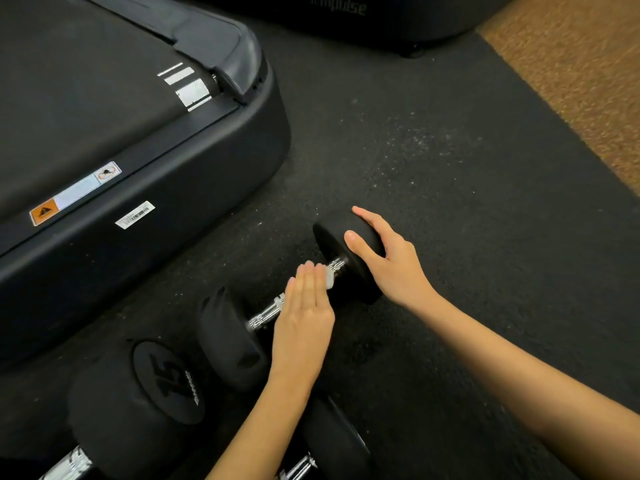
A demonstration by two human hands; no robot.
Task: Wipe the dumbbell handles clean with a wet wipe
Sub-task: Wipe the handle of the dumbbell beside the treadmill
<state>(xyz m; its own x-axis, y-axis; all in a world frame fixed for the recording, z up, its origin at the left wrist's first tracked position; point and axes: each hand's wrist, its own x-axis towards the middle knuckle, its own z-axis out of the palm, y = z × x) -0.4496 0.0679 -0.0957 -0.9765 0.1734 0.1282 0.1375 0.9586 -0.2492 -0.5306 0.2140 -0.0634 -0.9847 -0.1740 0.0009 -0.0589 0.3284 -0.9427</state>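
The dumbbell (pixel 294 299) being cleaned lies on the dark rubber floor mat (pixel 467 209), just off the rounded corner of the treadmill base (pixel 145 188). Its long axis runs diagonally, from the nearer head (pixel 228 337) up and away to the farther head (pixel 346 254), with the chrome handle (pixel 266 315) between them.

The left hand (pixel 304 317) lies over the middle of that handle, fingers straight and together, pressing a small white wet wipe (pixel 329 277) down onto the bar — only a corner of the wipe shows past the fingertips. The right hand (pixel 384 261) cups the farther head, thumb and fingers curled over its rim, apparently to steady the dumbbell against rolling.

Bare chrome shows on both sides of the left hand, so my judgement is that the wiping stroke has to travel along the bar's diagonal, toward either head, with the left hand doing the work since it is already on the handle. The bar's underside is hidden, and turning it would likely fall to the right hand.

Two more dumbbells lie toward the near edge of the mat: one marked 15 (pixel 138 403) at the lower left, another (pixel 332 448) partly behind the left forearm. No container is in view.
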